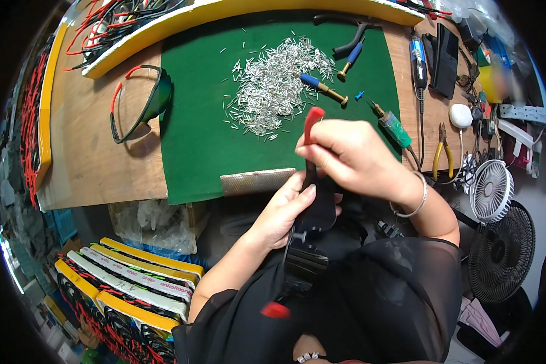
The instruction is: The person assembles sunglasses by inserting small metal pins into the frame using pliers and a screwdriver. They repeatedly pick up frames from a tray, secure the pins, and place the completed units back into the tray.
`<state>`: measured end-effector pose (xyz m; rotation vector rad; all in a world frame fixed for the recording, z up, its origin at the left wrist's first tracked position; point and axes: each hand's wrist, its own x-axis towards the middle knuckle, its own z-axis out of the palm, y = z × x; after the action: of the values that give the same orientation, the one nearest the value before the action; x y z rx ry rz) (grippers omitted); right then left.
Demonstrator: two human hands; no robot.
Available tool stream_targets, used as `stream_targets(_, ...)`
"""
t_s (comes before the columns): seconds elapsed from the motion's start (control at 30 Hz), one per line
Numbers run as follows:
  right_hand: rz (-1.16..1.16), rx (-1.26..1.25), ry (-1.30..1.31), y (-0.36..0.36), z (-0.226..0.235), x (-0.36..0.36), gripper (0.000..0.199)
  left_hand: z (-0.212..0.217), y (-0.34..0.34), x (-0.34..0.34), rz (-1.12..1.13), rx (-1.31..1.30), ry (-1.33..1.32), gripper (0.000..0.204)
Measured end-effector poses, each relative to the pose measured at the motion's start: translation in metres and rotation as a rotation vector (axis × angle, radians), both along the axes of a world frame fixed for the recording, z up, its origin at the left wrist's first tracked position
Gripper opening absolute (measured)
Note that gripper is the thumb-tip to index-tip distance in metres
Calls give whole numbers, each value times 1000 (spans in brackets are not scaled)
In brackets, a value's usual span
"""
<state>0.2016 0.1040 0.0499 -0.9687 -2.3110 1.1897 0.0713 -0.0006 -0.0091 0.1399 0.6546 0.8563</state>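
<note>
Our right grip (357, 155) is closed on one arm of a pair of dark glasses (319, 212), pinching it near its red tip (313, 123), which points up past the fist. Our left grip (283, 213) holds the same glasses lower down, thumb on the near side, a little of the fingers showing past the far edge. We have them in front of our body, just off the near edge of the surface (85, 158); their other red tip (276, 310) hangs low by our black top, blurred.

Beyond our hands we see a green mat (197, 139) with a heap of small silvery pins (270, 91). A blue-handled screwdriver (323, 89) lies at the heap's right side, and a second blue-handled screwdriver (350, 62) sits just above it. A green-handled corded tool (394, 127) rests at the mat's right edge, with yellow-handled pliers (443, 151) to its right. At the left, another pair of glasses (159, 97), black and red, lies across the mat's edge. We also see a ridged strip (258, 181) along the mat's near edge.
</note>
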Motion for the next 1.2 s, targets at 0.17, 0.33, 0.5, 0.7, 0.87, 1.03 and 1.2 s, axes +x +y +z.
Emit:
stream_targets(0.17,65,19,-115,4,-20,4,16,-4,-9,-5,-185,-108,-28,37)
stream_targets(0.33,-199,508,-271,46,-33,16,17,-16,-11,-11,-150,-344,-30,25)
stream_targets(0.5,-220,744,-382,63,-68,0,18,-31,-12,-8,-112,-350,-64,27)
stream_targets(0.7,-214,553,-301,46,-48,5,16,-41,-9,-14,-210,-298,-52,30)
stream_targets(0.87,80,-393,-235,5,-14,31,19,-42,-10,-19,-200,-280,-114,32)
stream_targets(1.03,172,-614,-307,-12,-20,36,23,-32,-7,-15,-201,-287,-7,34)
stream_targets(1.2,245,-686,-434,-5,-20,31,27,-34,-6,-16,-213,-233,-11,35)
